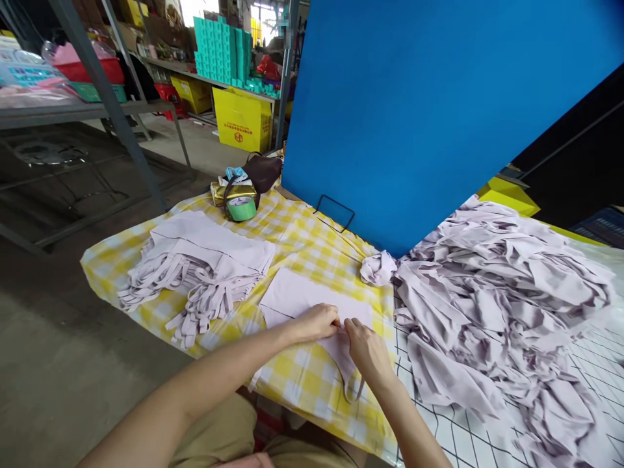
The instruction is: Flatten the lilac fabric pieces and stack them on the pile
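Note:
A pale lilac cloth piece with thin straps (287, 290) lies spread on the yellow checked tablecloth (292, 377) in front of me. My left hand (318, 323) is closed, its fingers pinching the cloth near the middle. Close beside it, my right hand (366, 348) also pinches the cloth, with the fingertips of both hands nearly meeting. One strap loop hangs below my right hand. What exactly lies between the fingertips is hidden. To the left rests a neat stack of similar cloth pieces (209, 244), their straps gathered toward the near side.
A large heap of crumpled lilac cloth (487, 305) covers the right side. Behind the table stands a tall blue panel (414, 117) with a black wire stand (336, 211). A green tape roll (241, 208) and a dark bag (264, 171) sit at the back left; a crumpled cloth bundle (378, 268) lies near the panel.

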A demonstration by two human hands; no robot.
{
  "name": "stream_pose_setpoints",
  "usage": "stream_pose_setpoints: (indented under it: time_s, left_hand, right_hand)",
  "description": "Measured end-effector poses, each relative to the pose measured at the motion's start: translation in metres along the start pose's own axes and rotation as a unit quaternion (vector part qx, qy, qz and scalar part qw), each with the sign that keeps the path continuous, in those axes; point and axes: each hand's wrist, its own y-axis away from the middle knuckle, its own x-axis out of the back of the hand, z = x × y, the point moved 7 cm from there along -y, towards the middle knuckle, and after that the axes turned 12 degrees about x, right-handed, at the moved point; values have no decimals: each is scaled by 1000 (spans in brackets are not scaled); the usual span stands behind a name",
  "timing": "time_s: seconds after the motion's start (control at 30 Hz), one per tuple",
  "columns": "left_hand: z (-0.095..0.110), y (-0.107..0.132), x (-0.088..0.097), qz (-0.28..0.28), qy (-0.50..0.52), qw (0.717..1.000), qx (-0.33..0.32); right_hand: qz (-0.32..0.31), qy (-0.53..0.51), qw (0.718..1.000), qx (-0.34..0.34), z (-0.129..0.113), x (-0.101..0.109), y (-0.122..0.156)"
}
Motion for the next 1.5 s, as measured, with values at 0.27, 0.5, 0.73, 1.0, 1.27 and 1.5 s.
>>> stream_pose_setpoints:
  time_s: [0.27, 0.5, 0.73, 1.0, 1.27, 1.5]
  left_hand:
    - [-10, -6, -10, 13, -18, 1000, 17]
    - [-12, -7, -13, 27, -27, 999, 36]
    - [-4, -2, -8, 37, -21, 998, 38]
    - [-7, 1, -10, 50, 12, 998, 39]
    - [-6, 0, -9, 48, 14, 998, 30]
    - [-3, 2, -7, 44, 9, 999, 27]
  right_hand:
    - [14, 19, 999, 38, -9, 3, -4]
    - [57, 6, 997, 59, -8, -1, -2]
    - [119, -31, 991, 41, -14, -10, 5]
    - [159, -94, 983, -15, 4, -11, 9]
    - [159, -161, 974, -11, -1, -8, 7]
    - [182, -273, 940, -92, 5, -12, 11]
